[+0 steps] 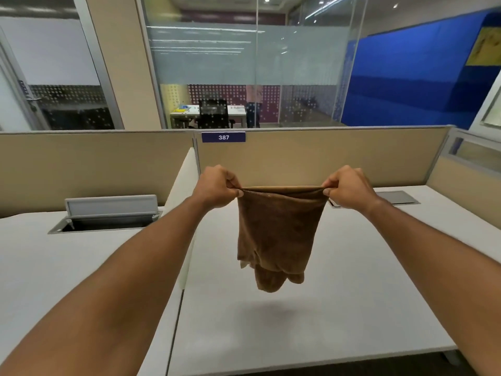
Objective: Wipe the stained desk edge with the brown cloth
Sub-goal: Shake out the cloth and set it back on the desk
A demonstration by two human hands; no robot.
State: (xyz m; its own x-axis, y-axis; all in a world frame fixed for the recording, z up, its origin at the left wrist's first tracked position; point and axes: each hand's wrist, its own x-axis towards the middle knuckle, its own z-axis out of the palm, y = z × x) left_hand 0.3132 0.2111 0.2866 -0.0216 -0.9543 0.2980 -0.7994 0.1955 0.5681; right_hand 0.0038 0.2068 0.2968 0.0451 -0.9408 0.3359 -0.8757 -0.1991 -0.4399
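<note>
Both hands hold the brown cloth [276, 234] up in the air: the left hand [217, 185] and the right hand [349, 187] each pinch a top corner between thumb and curled fingers, arms stretched forward, so the cloth hangs limp above the white desk [352, 280], clear of its surface. Beige partition panels [325, 156] wall the desk's far side, with glass office walls [244, 63] and a blue board [406, 74] beyond. An open grey cable hatch [108, 213] sits in the neighbouring desk on the left. On the partition, a purple label [223, 137] reads "387".
</note>
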